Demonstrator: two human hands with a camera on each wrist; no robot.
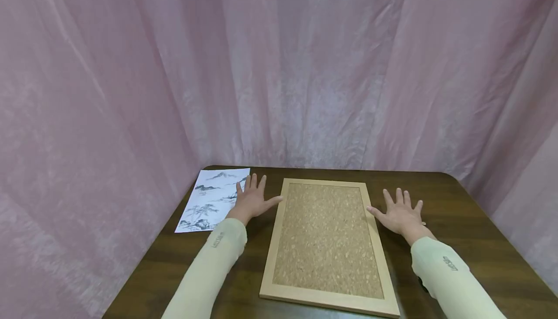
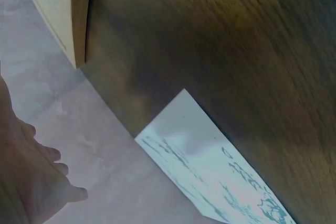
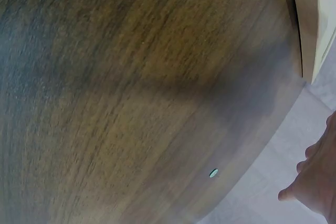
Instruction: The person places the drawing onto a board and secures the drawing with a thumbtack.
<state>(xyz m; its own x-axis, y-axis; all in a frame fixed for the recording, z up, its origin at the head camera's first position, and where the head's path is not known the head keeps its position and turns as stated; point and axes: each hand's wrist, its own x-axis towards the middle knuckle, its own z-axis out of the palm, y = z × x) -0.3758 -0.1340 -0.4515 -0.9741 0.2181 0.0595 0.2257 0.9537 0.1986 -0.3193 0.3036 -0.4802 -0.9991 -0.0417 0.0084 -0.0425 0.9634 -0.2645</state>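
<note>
A cork board with a pale wooden frame (image 1: pixel 324 241) lies on the dark wooden table. To its left, with fingers spread, is my left hand (image 1: pixel 250 202); it holds nothing, and its thumb reaches toward the frame's left edge. It partly covers a white sheet with an ink landscape (image 1: pixel 205 202) in the head view. On the board's other side my right hand (image 1: pixel 400 215) spreads its fingers, also holding nothing, thumb toward the frame's right edge. Beside that hand, a small pale oval piece (image 3: pixel 213 172) lies on the table; its kind is unclear.
The dark wood-grain table (image 1: pixel 449 212) has rounded far corners. Pink curtains (image 1: pixel 305 76) hang behind it and along both sides. Under the right sleeve (image 1: pixel 449 270), a small dark thing shows only in part.
</note>
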